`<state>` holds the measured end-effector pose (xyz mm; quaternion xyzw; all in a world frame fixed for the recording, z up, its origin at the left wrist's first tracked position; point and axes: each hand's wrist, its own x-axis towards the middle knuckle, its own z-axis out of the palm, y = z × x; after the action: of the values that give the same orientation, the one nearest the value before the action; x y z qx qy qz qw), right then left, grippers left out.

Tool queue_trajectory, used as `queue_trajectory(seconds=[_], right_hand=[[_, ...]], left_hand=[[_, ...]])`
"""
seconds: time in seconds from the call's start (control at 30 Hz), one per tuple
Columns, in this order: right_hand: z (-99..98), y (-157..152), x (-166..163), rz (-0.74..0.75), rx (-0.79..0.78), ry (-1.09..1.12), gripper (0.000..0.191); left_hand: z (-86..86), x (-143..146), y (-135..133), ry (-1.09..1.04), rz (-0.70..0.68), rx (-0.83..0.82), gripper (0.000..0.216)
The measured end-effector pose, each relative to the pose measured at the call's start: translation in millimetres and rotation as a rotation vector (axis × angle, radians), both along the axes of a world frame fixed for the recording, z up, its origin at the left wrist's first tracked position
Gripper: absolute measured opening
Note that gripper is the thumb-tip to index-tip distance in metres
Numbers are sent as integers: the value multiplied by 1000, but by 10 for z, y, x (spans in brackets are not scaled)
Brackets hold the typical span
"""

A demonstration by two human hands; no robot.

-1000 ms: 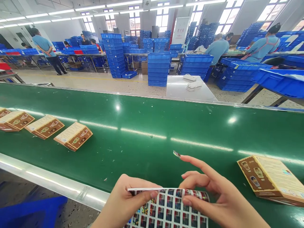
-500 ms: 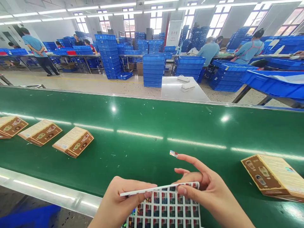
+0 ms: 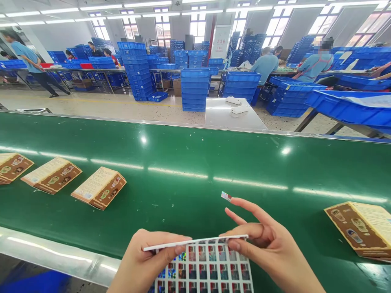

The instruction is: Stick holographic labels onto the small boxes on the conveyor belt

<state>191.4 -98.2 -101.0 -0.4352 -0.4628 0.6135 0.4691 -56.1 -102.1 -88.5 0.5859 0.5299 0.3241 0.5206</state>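
Observation:
My left hand (image 3: 143,260) pinches the left top edge of a sheet of small holographic stickers (image 3: 207,266) at the bottom of the view. My right hand (image 3: 269,248) grips the sheet's right top corner with thumb and middle fingers. Its index finger points out and carries one small sticker (image 3: 226,196) on its tip, above the green conveyor belt (image 3: 189,158). A flat brown and cream carton (image 3: 362,228) lies on the belt to the right of my right hand. Three more flat cartons (image 3: 99,187) lie in a row on the belt at the left.
The belt's metal near edge (image 3: 51,254) runs along the lower left. Beyond the belt stand a grey table (image 3: 233,116), stacks of blue crates (image 3: 195,83), and several people in blue shirts at benches in the background.
The cartons have shifted right along the belt. The sticker sheet now sits lower and flatter between my hands. My right index finger still holds the single sticker out.

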Motion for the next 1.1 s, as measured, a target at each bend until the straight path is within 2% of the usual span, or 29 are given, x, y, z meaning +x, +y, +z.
queue_trajectory(seconds=[0.17, 0.33, 0.5, 0.67, 0.8, 0.93, 1.1], right_hand=[[-40, 10, -13, -37, 26, -26, 47], [-77, 29, -12, -57, 56, -50, 60], [-136, 22, 32, -86, 59, -78, 60], [-126, 28, -50, 32, -115, 39, 83], [-123, 40, -145, -61, -130, -8, 70], [-157, 39, -163, -139, -85, -67, 67], [-179, 32, -157, -151, -26, -123, 63]], left_hand=[[-17, 9, 5, 26, 71, 4, 22], [-40, 41, 26, -11, 82, -47, 24], [-69, 63, 40, 25, 61, -54, 34], [-122, 143, 51, -14, 89, -67, 32], [-189, 176, 54, -31, 94, -60, 33], [-209, 152, 47, -9, 79, -59, 36], [-187, 161, 44, 0, 67, -84, 41]])
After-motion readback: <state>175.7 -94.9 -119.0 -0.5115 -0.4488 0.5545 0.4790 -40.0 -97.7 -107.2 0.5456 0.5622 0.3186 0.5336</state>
